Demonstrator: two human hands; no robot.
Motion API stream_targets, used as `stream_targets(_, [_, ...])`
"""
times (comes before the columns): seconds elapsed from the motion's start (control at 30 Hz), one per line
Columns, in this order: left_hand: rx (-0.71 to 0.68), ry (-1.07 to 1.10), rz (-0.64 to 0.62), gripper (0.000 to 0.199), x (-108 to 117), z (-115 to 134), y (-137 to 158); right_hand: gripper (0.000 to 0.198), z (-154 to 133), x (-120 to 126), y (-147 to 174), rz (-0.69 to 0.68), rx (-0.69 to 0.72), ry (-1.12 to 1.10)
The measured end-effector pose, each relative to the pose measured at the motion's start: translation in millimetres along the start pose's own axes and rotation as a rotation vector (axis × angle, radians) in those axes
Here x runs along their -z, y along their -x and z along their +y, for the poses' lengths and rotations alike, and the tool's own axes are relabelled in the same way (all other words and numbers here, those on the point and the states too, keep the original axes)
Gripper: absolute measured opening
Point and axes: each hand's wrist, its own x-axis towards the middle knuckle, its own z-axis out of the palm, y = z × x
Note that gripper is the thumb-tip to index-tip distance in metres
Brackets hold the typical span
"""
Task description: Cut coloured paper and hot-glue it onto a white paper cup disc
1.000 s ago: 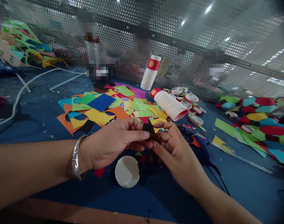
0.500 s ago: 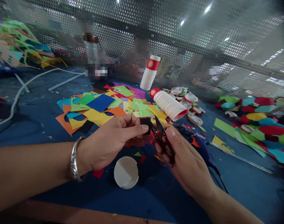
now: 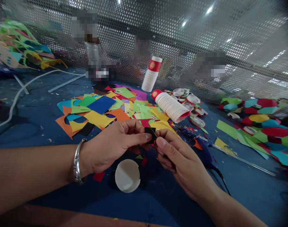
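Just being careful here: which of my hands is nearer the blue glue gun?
Right. Your right hand is just left of the blue glue gun in the view; your left hand is farther left, pinching a piece of black paper.

perforated screen [image 3: 120, 50] runs along the back, one cup stack [image 3: 152, 74] stands before it, another stack [image 3: 171, 107] lies tipped, white cable [image 3: 16, 98] curves at left.

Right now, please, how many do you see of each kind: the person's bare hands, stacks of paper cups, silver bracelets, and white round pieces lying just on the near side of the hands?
Hands: 2 (left hand, right hand)
Cup stacks: 2 (standing stack, lying stack)
Silver bracelet: 1
White round piece: 1
Total: 6
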Motion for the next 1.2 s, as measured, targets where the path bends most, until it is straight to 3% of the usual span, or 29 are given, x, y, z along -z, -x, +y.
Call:
stream_targets(0.23, [0.058, 0.113, -0.051, 0.034, -1.7, 0.2, 0.4, 0.021, -1.4, -0.3, 1.1, -0.045, -0.009, -0.086])
stream_targets(0.47, [0.086, 0.144, -0.079, 0.027, -1.0, 1.8, 0.8, 0.024, -4.4, 2.5, 2.1, -0.086, -0.010, -0.088])
stream_targets(0.8, [0.041, 0.065, -0.139, 0.032, 1.2, 2.1, 2.2, 0.025, -5.7, 2.4, 3.6, -0.099, -0.006, -0.080])
stream_targets(1.2, [-0.030, -0.120, -0.114, 0.027, 5.1, 3.3, 2.3, 0.028, -5.0, 6.3, 5.3, -0.106, -0.012, -0.027])
